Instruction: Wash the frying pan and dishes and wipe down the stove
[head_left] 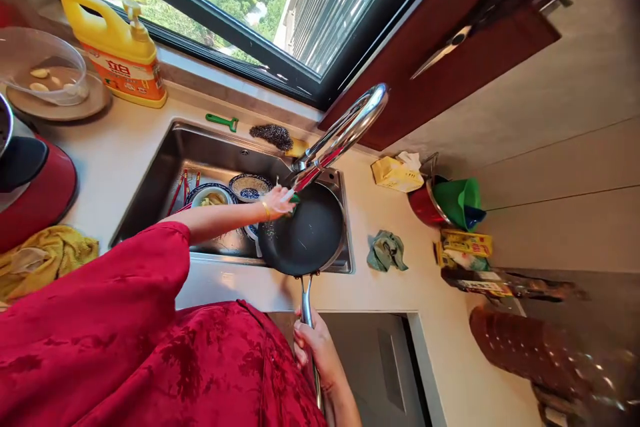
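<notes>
Steadying the pan (pixel 303 237) over the sink (pixel 210 154), the right hand (pixel 313 347) wraps firmly around the handle (pixel 306 304), while the left hand (pixel 275 202) curls closed on a green pad (pixel 295 198) pressed inside the pan.

Green scouring pad (pixel 296 198), mostly hidden against the frying pan (pixel 305 234)

Pale kitchen countertop (pixel 425 280), yellow dish soap jug (pixel 120 47), steel scourer (pixel 271 136), green cloth (pixel 386 251), probably a green peeler (pixel 223 122)

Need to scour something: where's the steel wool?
The steel wool lies behind the sink in the head view, between the green peeler on its left and the faucet.
</notes>
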A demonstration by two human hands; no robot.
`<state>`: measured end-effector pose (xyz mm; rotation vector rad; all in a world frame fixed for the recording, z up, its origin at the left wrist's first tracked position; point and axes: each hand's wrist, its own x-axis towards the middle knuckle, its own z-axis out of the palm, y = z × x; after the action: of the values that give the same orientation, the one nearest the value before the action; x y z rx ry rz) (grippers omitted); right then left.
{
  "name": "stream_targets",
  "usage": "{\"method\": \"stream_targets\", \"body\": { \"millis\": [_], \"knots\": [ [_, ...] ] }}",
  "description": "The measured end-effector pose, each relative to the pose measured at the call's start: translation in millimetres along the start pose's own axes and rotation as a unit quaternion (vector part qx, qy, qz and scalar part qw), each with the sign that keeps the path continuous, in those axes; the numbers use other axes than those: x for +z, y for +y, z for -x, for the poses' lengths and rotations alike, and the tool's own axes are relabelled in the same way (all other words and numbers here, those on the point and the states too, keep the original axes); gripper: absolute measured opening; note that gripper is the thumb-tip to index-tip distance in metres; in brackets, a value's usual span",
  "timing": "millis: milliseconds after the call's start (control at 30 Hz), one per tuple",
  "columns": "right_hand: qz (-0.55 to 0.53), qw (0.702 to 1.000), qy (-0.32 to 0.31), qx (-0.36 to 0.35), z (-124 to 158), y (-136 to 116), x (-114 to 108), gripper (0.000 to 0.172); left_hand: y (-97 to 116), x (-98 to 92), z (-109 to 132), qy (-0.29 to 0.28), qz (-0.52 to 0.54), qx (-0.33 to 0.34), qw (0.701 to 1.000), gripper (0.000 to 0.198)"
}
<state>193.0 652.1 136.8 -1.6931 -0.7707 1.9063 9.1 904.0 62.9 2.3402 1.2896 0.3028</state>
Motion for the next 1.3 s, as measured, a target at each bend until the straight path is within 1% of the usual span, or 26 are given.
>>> {"method": "stream_targets", "body": {
  "millis": [67, 133, 200, 267, 367, 433, 500, 533, 567, 600, 633, 667, 700, 733, 767, 800, 833, 867, 933, 967, 1000, 1033, 1067, 1133, 1200, 1300],
  "knots": [
    [-0.017, 0.999, -0.033, -0.010, -10.2, 8.2, 6.6, 0.034, -18.9, -9.4, -12.2, 0.017, -0.037, 0.015, 0.999, 0.035],
    [-0.042, 0.997, -0.057, -0.020, -20.8, 13.8, 12.0, 0.034, -36.2, -10.3, -13.7, 0.011, -0.089, 0.018, 0.996, 0.037],
    [-0.073, 0.994, -0.076, -0.026, -28.9, 16.6, 15.4, 0.034, -47.4, -2.3, -1.0, -0.037, -0.136, -0.006, 0.990, 0.036],
    [-0.098, 0.990, -0.094, -0.025, -33.7, 17.6, 16.8, 0.033, -50.4, 11.2, 23.1, -0.097, -0.166, -0.032, 0.981, 0.031],
    [-0.125, 0.985, -0.119, -0.013, -36.4, 16.7, 16.3, 0.031, -42.3, 29.9, 61.0, -0.164, -0.160, -0.034, 0.973, 0.016],
    [-0.138, 0.982, -0.127, -0.002, -37.2, 15.6, 15.6, 0.030, -30.8, 36.6, 74.5, -0.231, -0.119, -0.013, 0.966, 0.011],
    [-0.144, 0.981, -0.131, 0.009, -38.0, 14.5, 15.0, 0.031, -15.1, 40.2, 74.1, -0.312, -0.023, 0.012, 0.950, 0.015],
    [-0.145, 0.981, -0.131, 0.013, -38.4, 14.1, 14.8, 0.032, -5.4, 41.9, 69.7, -0.338, 0.046, 0.017, 0.940, 0.019],
    [-0.143, 0.981, -0.129, 0.017, -38.7, 13.7, 14.6, 0.032, 5.5, 44.2, 63.4, -0.342, 0.128, 0.010, 0.931, 0.024],
    [-0.139, 0.982, -0.127, 0.020, -39.0, 13.4, 14.4, 0.033, 17.4, 47.2, 56.2, -0.323, 0.218, -0.006, 0.921, 0.029],
    [-0.135, 0.983, -0.123, 0.023, -39.2, 13.3, 14.1, 0.033, 29.7, 50.9, 49.3, -0.283, 0.304, -0.027, 0.909, 0.035],
    [-0.132, 0.984, -0.119, 0.026, -39.5, 13.5, 13.7, 0.033, 41.6, 55.2, 43.6, -0.232, 0.376, -0.052, 0.895, 0.040],
    [-0.131, 0.984, -0.117, 0.029, -39.8, 13.9, 13.2, 0.034, 52.0, 59.5, 39.8, -0.185, 0.429, -0.069, 0.881, 0.044],
    [-0.133, 0.984, -0.113, 0.030, -40.3, 14.7, 12.4, 0.034, 59.5, 63.5, 38.5, -0.153, 0.459, -0.077, 0.872, 0.046],
    [-0.137, 0.984, -0.110, 0.029, -41.0, 15.8, 11.4, 0.035, 63.3, 66.5, 39.9, -0.144, 0.465, -0.074, 0.870, 0.047],
    [-0.145, 0.983, -0.107, 0.026, -41.8, 17.1, 10.2, 0.036, 62.6, 68.1, 43.7, -0.157, 0.448, -0.058, 0.878, 0.044],
    [-0.154, 0.982, -0.105, 0.023, -43.0, 18.6, 8.8, 0.037, 57.3, 68.0, 49.3, -0.188, 0.411, -0.033, 0.891, 0.039],
    [-0.165, 0.980, -0.106, 0.021, -44.3, 20.1, 7.3, 0.037, 47.9, 65.8, 55.9, -0.231, 0.354, -0.005, 0.906, 0.034],
    [-0.188, 0.974, -0.122, 0.021, -47.3, 22.8, 4.6, 0.037, 20.9, 55.7, 68.5, -0.316, 0.223, 0.033, 0.922, 0.022],
    [-0.199, 0.970, -0.135, 0.022, -48.7, 24.0, 3.6, 0.036, 5.8, 48.7, 72.8, -0.338, 0.159, 0.032, 0.927, 0.016],
    [-0.210, 0.966, -0.150, 0.021, -49.8, 25.0, 2.7, 0.036, -8.6, 41.0, 75.2, -0.340, 0.100, 0.013, 0.935, 0.013],
    [-0.219, 0.961, -0.165, 0.020, -50.5, 26.0, 2.0, 0.035, -21.4, 33.6, 75.4, -0.324, 0.049, -0.015, 0.945, 0.015],
    [-0.227, 0.957, -0.181, 0.019, -50.6, 26.8, 1.4, 0.034, -32.0, 27.0, 73.4, -0.294, 0.007, -0.044, 0.955, 0.018],
    [-0.243, 0.947, -0.210, 0.016, -48.9, 28.2, 0.0, 0.032, -45.2, 18.7, 63.7, -0.219, -0.058, -0.093, 0.970, 0.017],
    [-0.255, 0.939, -0.228, 0.019, -44.6, 29.2, -2.1, 0.032, -48.0, 18.4, 48.2, -0.158, -0.083, -0.119, 0.977, 0.018],
    [-0.250, 0.940, -0.228, 0.038, -35.3, 29.0, -5.7, 0.032, -36.0, 31.3, 20.4, -0.085, -0.082, -0.156, 0.981, 0.033]
  ]
}}
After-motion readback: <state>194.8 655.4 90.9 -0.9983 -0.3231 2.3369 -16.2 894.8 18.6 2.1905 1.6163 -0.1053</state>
